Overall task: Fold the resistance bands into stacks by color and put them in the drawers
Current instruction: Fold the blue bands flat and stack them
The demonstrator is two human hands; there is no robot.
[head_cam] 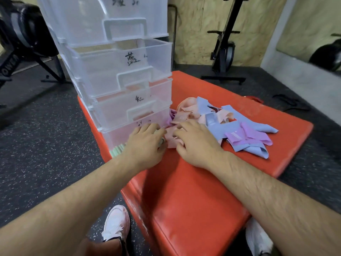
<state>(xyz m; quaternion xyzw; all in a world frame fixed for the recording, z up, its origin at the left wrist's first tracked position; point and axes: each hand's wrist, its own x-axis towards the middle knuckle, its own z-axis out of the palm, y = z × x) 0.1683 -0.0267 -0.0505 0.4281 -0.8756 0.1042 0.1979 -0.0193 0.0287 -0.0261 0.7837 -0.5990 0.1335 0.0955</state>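
Our right hand (195, 143) presses the pink band (170, 138) with fingers spread on the red mat (184, 191), beside the drawers (129, 85). Our left hand (145, 143) touches its edge, grip unclear. It looks soft, light and limp, so we would pinch it at the edges.

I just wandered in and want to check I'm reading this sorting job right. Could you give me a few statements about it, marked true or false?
1. The left hand and the right hand both touch a pink band. True.
2. The clear drawer tower stands on a wooden table. False: it stands on the red mat.
3. The loose pile holds blue, pink and purple bands. True.
4. The green bands lie in that pile. False: they lie by the lowest drawer, left of the left hand.
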